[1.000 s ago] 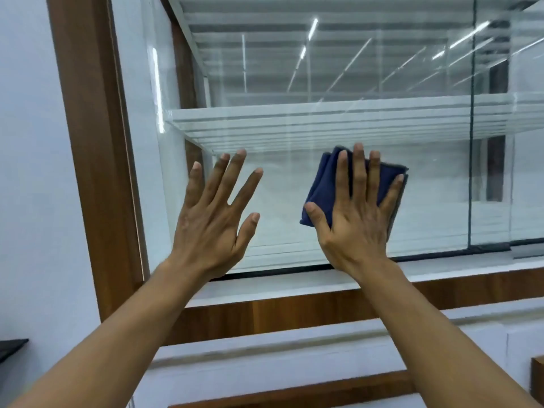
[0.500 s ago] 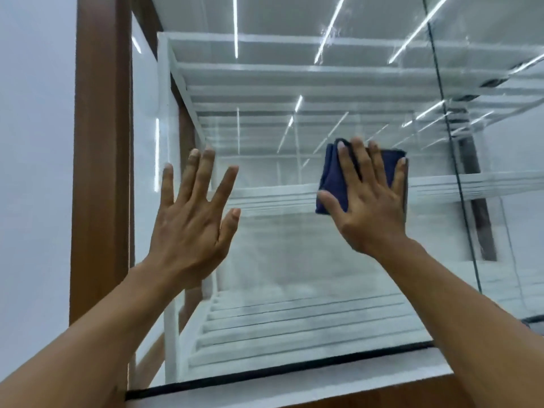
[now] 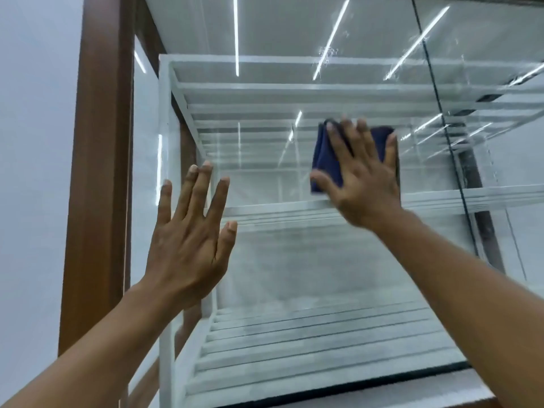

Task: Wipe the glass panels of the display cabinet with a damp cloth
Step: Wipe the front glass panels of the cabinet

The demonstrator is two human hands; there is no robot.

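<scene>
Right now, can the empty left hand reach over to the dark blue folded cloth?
Probably yes: the open left hand is low and left of the dark blue folded cloth with nothing between them, though the right hand presses flat over most of it.

The cloth (image 3: 323, 160) is dark navy blue, plain, with no print. The glass panel (image 3: 294, 260) is clear and without colour. It carries thin white light reflections (image 3: 236, 39), some straight and some slanting, and a few whitish smears (image 3: 327, 53). Its lower part looks a little milky grey, perhaps a haze, but the view is not sharp there. The shelves (image 3: 323, 357) are white, and their parallel slats make stripes of white and pale grey. The frame post (image 3: 100, 172) is warm reddish brown. The wall (image 3: 35, 142) is pale bluish grey. A black strip (image 3: 382, 379) edges the glass below, and a thin dark line (image 3: 434, 83) crosses it.
</scene>
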